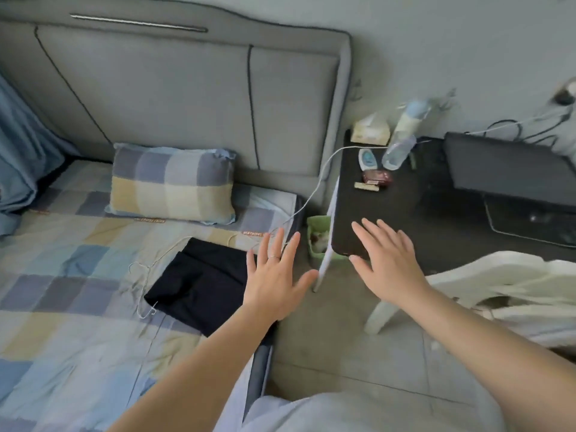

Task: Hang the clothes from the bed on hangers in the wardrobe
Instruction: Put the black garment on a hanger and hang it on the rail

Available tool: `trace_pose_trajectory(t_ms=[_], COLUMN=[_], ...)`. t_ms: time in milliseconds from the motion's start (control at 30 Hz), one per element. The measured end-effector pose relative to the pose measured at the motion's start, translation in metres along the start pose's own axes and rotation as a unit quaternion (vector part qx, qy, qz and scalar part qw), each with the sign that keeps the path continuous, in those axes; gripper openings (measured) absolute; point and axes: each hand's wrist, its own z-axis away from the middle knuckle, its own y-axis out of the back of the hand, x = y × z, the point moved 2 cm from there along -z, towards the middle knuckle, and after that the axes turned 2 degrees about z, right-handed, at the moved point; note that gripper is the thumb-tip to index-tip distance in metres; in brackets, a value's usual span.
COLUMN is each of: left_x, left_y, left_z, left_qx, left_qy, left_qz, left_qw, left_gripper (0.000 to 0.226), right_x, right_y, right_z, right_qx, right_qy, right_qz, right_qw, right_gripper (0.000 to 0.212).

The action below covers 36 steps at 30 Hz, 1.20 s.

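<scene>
Head view shows the left hand [274, 275] and right hand [386, 260] spread flat, holding nothing. A folded black garment [202, 282] lies on the checked bed [78, 338], with a thin white wire hanger [137, 302] at its left edge. Pickup looks unstarted; the next move likely calls for gripping both.

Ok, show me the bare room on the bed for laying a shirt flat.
Free: the checked sheet between the checked pillow, the blue curtain and the folded black garment. Crowded: the bed's right edge, where that garment, a thin wire hanger and a white cable lie.
</scene>
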Motion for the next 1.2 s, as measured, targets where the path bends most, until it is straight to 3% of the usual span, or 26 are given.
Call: trace_pose_trajectory(t_ms=[300,533,833,1200], left_x=[0.239,0.431,0.669,0.945], left_y=[-0.057,-0.112,-0.127,-0.078], left_z=[-0.008,0.025,0.062,0.098], left_qx=[-0.012,-0.036,-0.027,0.047], left_qy=[-0.192,-0.346,-0.565,-0.703], left_qz=[-0.030,-0.027,0.034,0.162], left_qw=[0.981,0.937,0.824,0.691], left_gripper=[0.079,0.078,0.083,0.079], right_x=[0.197,0.326,0.430,0.481], right_y=[0.049,0.097,0.204,0.374], right_z=[0.171,0.318,0.467,0.549], right_qx=[0.056,0.101,0.197,0.305], right_qy=[-0.171,-0.292,-0.431,-0.461], right_qz=[-0.002,0.035,0.122,0.334], right_qw=[0.984,0.950,0.872,0.763], right_gripper=[0.060,0.064,0.067,0.060])
